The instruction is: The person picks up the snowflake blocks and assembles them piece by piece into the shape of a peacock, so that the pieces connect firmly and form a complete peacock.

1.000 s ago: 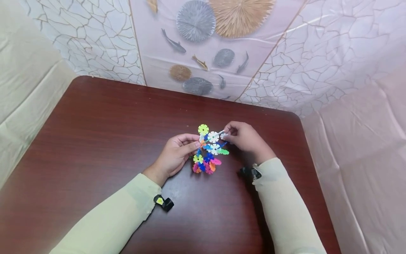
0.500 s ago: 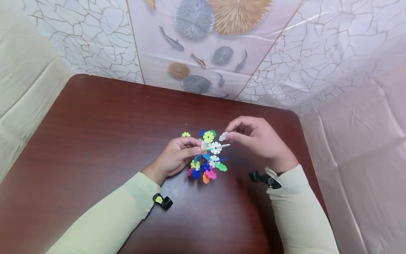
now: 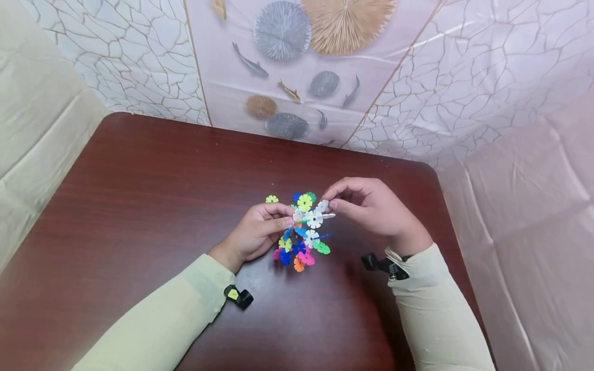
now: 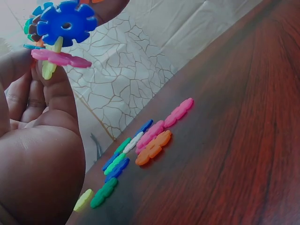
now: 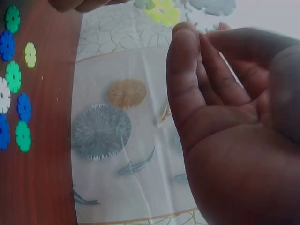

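In the head view, my left hand pinches a cluster of flower-shaped interlocking discs between thumb and fingers. White, yellow, blue and orange pieces show in and around it. To its right, my right hand pinches a white notched disc by its edge, with fingertips right at the cluster. The disc overlaps the cluster in this view. The left wrist view shows a blue disc and a pink disc of the cluster above my left thumb. In the right wrist view, my thumb and finger meet below a white disc.
Several loose discs lie on the dark red-brown table, among them an orange one, a dark green one and a yellow one. A patterned cloth hangs behind, and plain cloths close off both sides.
My right hand drew back up and to the right with the white disc, then came back down and left to the cluster. My left hand has barely moved; the cluster has turned.
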Tool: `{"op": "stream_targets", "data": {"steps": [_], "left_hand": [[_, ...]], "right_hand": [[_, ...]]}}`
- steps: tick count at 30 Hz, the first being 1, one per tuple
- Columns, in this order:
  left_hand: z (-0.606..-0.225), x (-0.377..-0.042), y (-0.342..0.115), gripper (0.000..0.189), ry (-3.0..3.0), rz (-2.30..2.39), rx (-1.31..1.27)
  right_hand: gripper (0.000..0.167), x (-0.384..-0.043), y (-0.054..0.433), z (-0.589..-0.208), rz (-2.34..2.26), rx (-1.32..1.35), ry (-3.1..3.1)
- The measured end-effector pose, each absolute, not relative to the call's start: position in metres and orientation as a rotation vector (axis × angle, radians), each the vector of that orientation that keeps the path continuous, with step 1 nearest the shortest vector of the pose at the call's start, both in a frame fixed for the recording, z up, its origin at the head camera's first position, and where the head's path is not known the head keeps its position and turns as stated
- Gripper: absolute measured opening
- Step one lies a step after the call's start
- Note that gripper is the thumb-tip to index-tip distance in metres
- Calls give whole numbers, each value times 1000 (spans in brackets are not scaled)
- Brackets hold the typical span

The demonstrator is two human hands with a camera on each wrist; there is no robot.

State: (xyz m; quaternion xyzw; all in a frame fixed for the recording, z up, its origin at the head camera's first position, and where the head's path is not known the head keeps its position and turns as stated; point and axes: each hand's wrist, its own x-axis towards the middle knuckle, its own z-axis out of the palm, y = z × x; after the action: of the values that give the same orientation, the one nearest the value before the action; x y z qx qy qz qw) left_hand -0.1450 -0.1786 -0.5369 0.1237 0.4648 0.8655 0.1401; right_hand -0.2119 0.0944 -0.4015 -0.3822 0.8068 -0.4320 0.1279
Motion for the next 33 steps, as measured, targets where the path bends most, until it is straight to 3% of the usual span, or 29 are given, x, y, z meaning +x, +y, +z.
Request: {"op": "stream_targets", "data": {"steps": [5,10,28,33], "left_hand": [[-540,-141,-178,31,1297,2533,309],[-546,-135,-179,30,1247,2559,267],[-536,-142,-174,30,1206,2582,299],[-535,-146,-176,31,1209,2625,276]], "right_hand": [[46,-209,94,-411,-1364,-1147,2195],[56,-204,78,-427,-1522,-1046,2120],[42,-212,66,-437,-1795,-1154,1919],[47,-216,66,-433,-1745,-1144,1997]]}}
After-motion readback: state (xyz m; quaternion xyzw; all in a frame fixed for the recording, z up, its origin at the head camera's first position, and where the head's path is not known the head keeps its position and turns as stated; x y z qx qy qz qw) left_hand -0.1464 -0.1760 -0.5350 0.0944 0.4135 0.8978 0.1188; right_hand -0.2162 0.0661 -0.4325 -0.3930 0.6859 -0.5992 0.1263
